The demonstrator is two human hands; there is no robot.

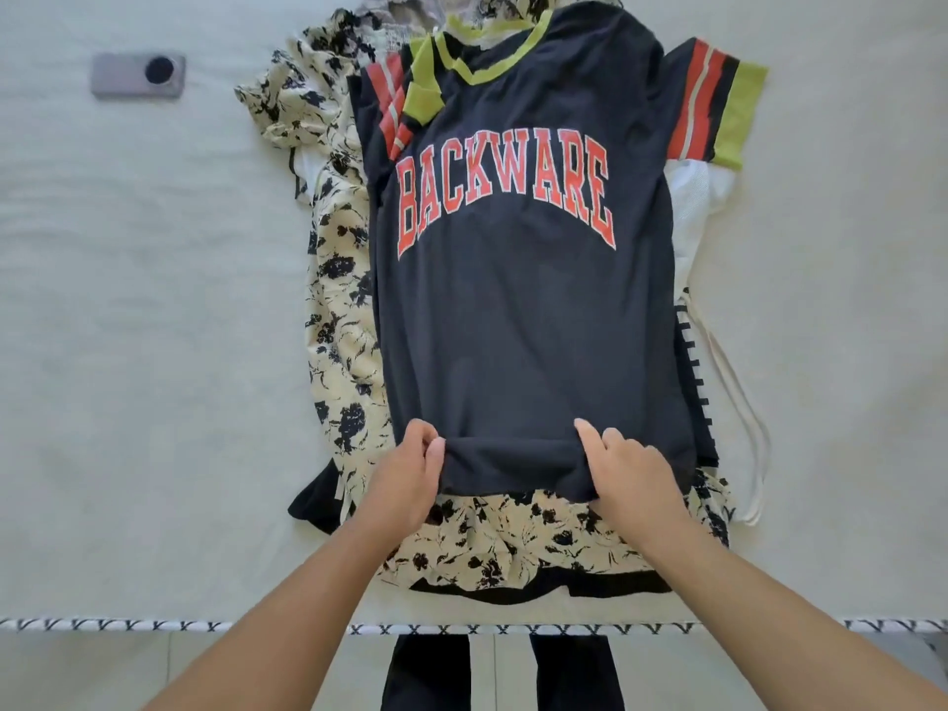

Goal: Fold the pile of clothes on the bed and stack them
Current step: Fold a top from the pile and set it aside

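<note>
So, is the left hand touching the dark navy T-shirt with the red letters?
Touching. The head view shows the left hand pinching the bottom hem of the dark navy T-shirt, with the fabric between thumb and fingers.

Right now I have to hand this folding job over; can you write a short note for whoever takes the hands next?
Left hand pinches the bottom hem of the navy BACKWARE shirt at its left corner; right hand grips the hem further right.
The shirt lies face up, spread over the pile: floral garment underneath, white garment at the right.
A phone lies on the bed, far left.
Done: shirt laid out, left sleeve turned in.
Left: fold this shirt, fold the rest, stack. No folded stack in view.
</note>
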